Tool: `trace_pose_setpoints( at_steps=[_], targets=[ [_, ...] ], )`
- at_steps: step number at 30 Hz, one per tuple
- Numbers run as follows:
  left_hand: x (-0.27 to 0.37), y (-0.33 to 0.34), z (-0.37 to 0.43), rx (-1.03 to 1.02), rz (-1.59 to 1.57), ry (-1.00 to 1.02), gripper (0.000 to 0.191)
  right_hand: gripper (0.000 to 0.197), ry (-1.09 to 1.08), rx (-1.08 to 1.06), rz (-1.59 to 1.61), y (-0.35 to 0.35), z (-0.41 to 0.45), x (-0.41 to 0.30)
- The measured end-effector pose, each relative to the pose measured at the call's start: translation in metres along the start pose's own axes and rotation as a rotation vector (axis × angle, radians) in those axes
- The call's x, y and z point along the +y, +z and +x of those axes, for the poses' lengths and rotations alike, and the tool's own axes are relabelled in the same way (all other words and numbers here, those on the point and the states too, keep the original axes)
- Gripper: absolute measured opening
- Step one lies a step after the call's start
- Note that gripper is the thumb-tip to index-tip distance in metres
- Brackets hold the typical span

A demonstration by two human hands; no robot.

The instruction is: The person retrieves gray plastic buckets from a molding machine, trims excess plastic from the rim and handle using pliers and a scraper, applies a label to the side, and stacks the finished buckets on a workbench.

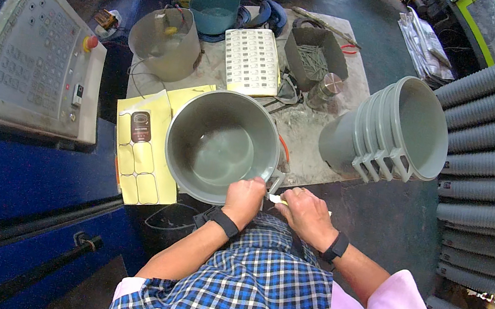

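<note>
A grey plastic pot (235,111) with a moulded side handle (276,182) stands mouth up and slightly tilted at the table's near edge, against the person's checked apron. My left hand (244,197) grips its near rim, just left of the handle. Close to that handle, my right hand (308,215) is closed around a small white-and-yellow tool (275,199); its kind is mostly hidden by the fingers. Left of the pot lies a yellow sticker backing sheet (149,158) carrying one dark brown label (140,127).
Nested grey pots (353,127) lie tilted at the table's (299,167) right edge. Behind are a label sheet (251,60), a bin of metal pins (293,48), a metal cylinder (331,87) and a translucent tub (164,51). A control panel (34,57) flanks the left; long pot stacks (490,188) line the right.
</note>
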State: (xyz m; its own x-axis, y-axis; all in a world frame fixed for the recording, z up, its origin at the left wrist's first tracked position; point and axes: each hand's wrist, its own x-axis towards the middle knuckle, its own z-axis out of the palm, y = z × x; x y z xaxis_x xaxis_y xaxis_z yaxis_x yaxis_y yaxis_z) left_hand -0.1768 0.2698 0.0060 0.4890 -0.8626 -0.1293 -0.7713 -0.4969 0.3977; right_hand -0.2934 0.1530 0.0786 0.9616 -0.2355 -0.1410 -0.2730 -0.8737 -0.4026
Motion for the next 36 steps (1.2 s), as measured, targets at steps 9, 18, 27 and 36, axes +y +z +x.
trace_pose_setpoints(
  at_steps=[9,18,27,36],
  targets=[
    [0.0,0.012,-0.005,0.057,-0.011,0.031,0.003,0.021,-0.07,-0.079,-0.179,-0.009,0.007,-0.01],
    [0.003,0.015,-0.007,0.082,0.013,0.044,0.003,0.016,-0.086,-0.229,-0.223,-0.014,0.024,-0.013],
    [0.011,0.019,-0.012,0.144,0.1,0.063,0.003,0.009,-0.188,-0.402,-0.413,-0.021,0.04,-0.014],
    [0.01,0.018,-0.009,0.128,0.081,0.053,0.002,0.009,-0.215,-0.353,-0.522,-0.032,0.054,-0.007]
  ],
)
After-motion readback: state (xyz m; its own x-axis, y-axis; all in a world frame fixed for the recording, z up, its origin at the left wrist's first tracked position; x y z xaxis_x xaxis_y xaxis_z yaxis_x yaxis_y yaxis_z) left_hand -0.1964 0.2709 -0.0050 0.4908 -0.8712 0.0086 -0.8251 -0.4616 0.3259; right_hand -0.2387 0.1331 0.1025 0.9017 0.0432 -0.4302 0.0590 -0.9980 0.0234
